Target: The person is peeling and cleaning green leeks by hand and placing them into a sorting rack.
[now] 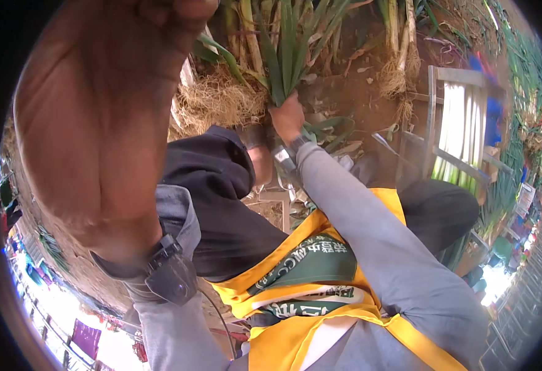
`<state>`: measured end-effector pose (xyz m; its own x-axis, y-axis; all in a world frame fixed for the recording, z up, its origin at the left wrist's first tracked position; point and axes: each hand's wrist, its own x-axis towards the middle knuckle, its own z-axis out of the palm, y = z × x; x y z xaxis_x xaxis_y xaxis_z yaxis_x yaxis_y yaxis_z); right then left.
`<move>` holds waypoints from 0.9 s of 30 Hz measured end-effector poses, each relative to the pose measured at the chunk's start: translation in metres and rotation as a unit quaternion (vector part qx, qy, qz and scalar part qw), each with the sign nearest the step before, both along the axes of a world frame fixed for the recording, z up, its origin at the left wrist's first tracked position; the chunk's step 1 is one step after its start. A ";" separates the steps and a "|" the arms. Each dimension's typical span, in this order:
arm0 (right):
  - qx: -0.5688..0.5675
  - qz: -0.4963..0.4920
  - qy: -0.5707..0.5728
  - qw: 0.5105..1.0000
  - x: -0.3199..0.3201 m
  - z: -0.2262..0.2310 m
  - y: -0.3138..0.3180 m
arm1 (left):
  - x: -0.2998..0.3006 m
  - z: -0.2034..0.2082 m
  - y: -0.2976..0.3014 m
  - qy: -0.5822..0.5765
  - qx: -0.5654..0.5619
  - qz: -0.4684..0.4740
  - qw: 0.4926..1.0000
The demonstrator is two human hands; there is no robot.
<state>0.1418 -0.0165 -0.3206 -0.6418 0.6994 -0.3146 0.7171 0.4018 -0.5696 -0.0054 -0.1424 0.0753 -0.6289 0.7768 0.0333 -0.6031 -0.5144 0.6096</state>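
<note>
Partly within the right fingers (282, 114), mostly beyond: green leaves (286, 52)

Grey sleeves (357, 204) meet dark wrist devices (171, 276); a yellow-and-green apron (320, 275) (white lettering (308, 256) crosses it) tops dark trousers (221, 213).

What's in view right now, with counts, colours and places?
Held leaves: one bunch, green, in the right hand
Rooted stalks: uncountable, pale with tan roots, top centre and upper right
Trimmed stalks: several, white to light green, in the rack
Rack: one, grey, right
Leaf spread: uncountable, green, right edge
Wrist devices: two, dark, one per wrist
Apron: one, yellow and green, lower centre
Trousers: one pair, black, centre
Right hand: one, grey sleeve, upper centre
Left hand: one, grey sleeve, upper left
</note>
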 end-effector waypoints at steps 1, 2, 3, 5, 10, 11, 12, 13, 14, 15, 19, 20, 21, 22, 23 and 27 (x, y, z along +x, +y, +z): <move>-0.073 -0.010 -0.035 0.997 -0.004 0.002 0.005 | 0.003 0.001 0.002 -0.015 -0.006 0.031 0.999; -0.070 -0.012 -0.037 0.997 -0.004 0.006 0.012 | 0.003 -0.001 0.003 -0.005 -0.012 0.039 0.999; -0.077 0.008 -0.053 0.996 -0.005 0.011 0.017 | 0.005 -0.002 0.001 0.003 -0.018 0.050 0.999; -0.077 0.028 -0.068 0.994 -0.001 0.022 0.035 | 0.008 -0.006 0.004 0.014 -0.027 0.070 0.997; -0.236 0.050 0.030 0.970 0.051 0.060 0.091 | 0.019 -0.005 0.004 0.049 -0.048 0.130 0.989; -0.311 0.035 0.087 0.946 0.061 0.067 0.097 | 0.022 -0.003 0.005 0.057 -0.049 0.142 0.987; -0.306 0.033 0.088 0.948 0.072 0.070 0.105 | 0.025 -0.002 0.010 0.062 -0.047 0.149 0.986; -0.290 0.052 0.101 0.950 0.082 0.071 0.110 | 0.027 -0.001 0.013 0.067 -0.046 0.156 0.984; -0.274 0.073 0.114 0.952 0.092 0.073 0.114 | 0.029 0.000 0.017 0.072 -0.044 0.159 0.984; -0.271 0.074 0.117 0.952 0.100 0.073 0.117 | 0.031 0.003 0.019 0.077 -0.045 0.161 0.983; -0.153 0.105 0.007 0.983 0.141 0.060 0.117 | 0.032 0.004 0.020 0.087 -0.037 0.175 0.980; -0.171 0.090 -0.013 0.981 0.158 0.055 0.122 | 0.030 -0.001 0.023 0.082 -0.040 0.180 0.979; -0.197 0.082 -0.033 0.977 0.168 0.054 0.117 | 0.026 -0.002 0.019 0.085 -0.041 0.184 0.978; -0.243 0.059 -0.025 0.968 0.177 0.058 0.110 | 0.021 -0.004 0.016 0.034 -0.058 0.181 0.981; -0.288 0.037 -0.018 0.957 0.185 0.060 0.103 | 0.018 -0.006 0.012 -0.017 -0.074 0.179 0.981; -0.285 -0.026 -0.025 0.958 0.177 0.066 0.112 | 0.028 0.006 0.024 0.061 -0.016 0.171 0.983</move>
<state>0.3190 0.0957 -0.2542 -0.5840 0.4357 -0.6849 0.7603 -0.0019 -0.6495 0.0223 -0.1181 0.0811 -0.8464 0.5223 0.1036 -0.3195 -0.6538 0.6859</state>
